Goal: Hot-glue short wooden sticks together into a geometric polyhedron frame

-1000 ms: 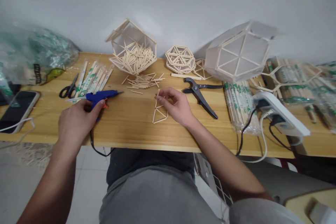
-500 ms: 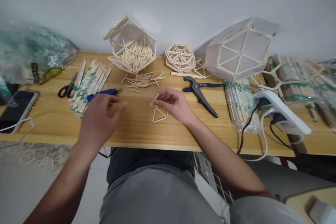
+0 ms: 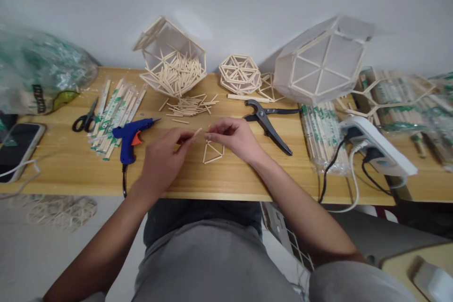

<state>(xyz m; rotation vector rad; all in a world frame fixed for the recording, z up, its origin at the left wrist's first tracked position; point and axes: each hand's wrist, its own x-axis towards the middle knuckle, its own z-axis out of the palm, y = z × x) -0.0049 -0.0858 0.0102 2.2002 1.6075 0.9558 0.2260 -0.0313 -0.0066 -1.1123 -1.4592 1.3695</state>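
Stick (image 3: 198, 131) in L hand (image 3: 163, 156): short, thin, pale, w/ tilt.

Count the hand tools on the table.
3: blue glue gun left of the left hand, scissors farther left, black pliers right of the right hand. More may be hidden.

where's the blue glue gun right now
In the head view, the blue glue gun lies on the tabletop, left of the left hand, just right of the wrapped sticks.
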